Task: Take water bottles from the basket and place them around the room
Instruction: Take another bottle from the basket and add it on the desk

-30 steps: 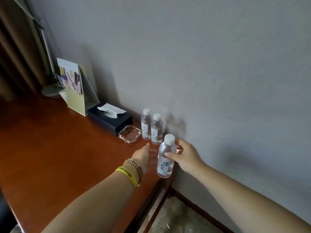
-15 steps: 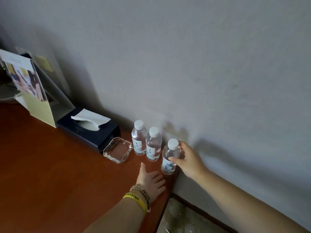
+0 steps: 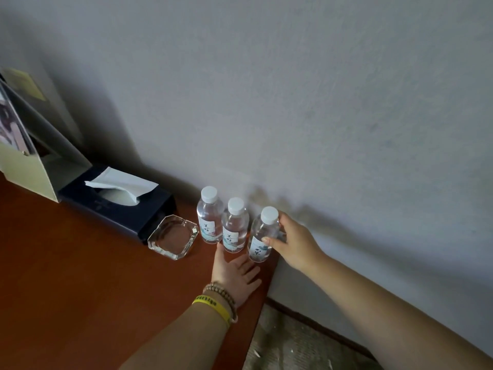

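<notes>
Three small water bottles with white caps stand upright in a row at the far right corner of a reddish wooden table (image 3: 80, 289), close against a grey wall (image 3: 293, 102). The first bottle (image 3: 210, 217) and second bottle (image 3: 234, 228) touch each other. The third bottle (image 3: 262, 239) stands just beside them, nearest the table's right edge, with its base on the wood.

The right hand (image 3: 293, 241) grips the third bottle, thumb across the front above the label and fingers curled round the back below the cap. The left hand (image 3: 234, 273) lies flat on the table, palm down, fingers straight and spread, holding nothing. Its thumb tip is just beside the bases of the first two bottles. That wrist wears a yellow wristband (image 3: 213, 307) and a bead bracelet (image 3: 221, 289).

This spot looks nearly done: the third bottle appears set down, and only letting go is left. The basket is out of view, so the number of bottles left to place elsewhere cannot be told.

To the left of the bottles, along the far edge, sit a glass ashtray (image 3: 173, 236) and a dark tissue box (image 3: 120, 206).
</notes>
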`<state>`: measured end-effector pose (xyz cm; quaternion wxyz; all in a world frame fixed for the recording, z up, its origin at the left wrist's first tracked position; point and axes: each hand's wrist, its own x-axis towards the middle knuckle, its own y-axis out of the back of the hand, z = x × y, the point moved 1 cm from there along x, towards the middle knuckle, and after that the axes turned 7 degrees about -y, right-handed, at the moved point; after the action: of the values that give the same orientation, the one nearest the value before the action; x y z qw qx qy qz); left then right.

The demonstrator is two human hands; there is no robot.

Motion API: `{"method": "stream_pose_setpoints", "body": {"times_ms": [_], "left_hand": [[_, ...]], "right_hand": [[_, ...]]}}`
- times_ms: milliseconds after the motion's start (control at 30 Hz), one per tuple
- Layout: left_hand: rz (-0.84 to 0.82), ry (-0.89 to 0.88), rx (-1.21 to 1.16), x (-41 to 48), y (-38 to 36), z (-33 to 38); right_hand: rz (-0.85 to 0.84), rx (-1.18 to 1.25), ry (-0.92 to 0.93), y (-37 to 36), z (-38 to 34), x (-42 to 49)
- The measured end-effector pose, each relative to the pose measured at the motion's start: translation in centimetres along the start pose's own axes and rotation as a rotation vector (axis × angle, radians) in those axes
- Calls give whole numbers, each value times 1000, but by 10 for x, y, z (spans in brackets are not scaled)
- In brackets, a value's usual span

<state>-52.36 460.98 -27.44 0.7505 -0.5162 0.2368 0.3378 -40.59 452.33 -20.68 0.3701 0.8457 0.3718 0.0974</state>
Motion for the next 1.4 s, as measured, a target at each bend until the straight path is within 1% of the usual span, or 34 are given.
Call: {"method": "stream_pose_setpoints", "body": {"times_ms": [200,400,533,633,700,767,867,967,1000,1067,1133,1167,1233,1300,1333,1400], "left_hand": [[71,-38,-38,-5,12,10],[86,-60,-38,-9,17,17],[97,-48,2,-12,19,13],[103,-47,92,-16,19,14],[113,-64,230,-18,17,14],[125,-97,419,-20,11,14],[201,-162,726,-30,-5,17],[211,-284,887,-40,-20,26],[181,-338,1001,-43,-23,26],[93,-442,1389,-52,-24,19],[29,-419,1750,-64,-21,-1],[-20,-396,1891,-68,-20,-13],[-84,-358,1996,-75,-30,-41],[-153,-360,2053,-85,-52,-76],[-212,-367,2036,-91,-67,-100],[-366,-401,2121,-112,-98,-160]], "right_hand": [[11,4,-3,-4,4,0],[34,13,-11,-9,3,-2],[6,-14,-12,-7,2,-3],[-15,-46,-34,-6,2,-5],[-58,-80,-66,-8,4,-9],[-95,-63,-152,-10,7,-15],[-81,-42,-249,-12,12,-26],[-86,-1,-330,-4,17,-39],[-116,4,-364,0,19,-47],[-165,-32,-395,11,26,-67],[-177,-108,-392,25,34,-90],[-193,-161,-386,32,40,-102],[-234,-255,-386,47,52,-135],[-257,-271,-424,63,71,-179],[-245,-271,-456,73,83,-205],[-174,-229,-526,97,110,-264]]}}
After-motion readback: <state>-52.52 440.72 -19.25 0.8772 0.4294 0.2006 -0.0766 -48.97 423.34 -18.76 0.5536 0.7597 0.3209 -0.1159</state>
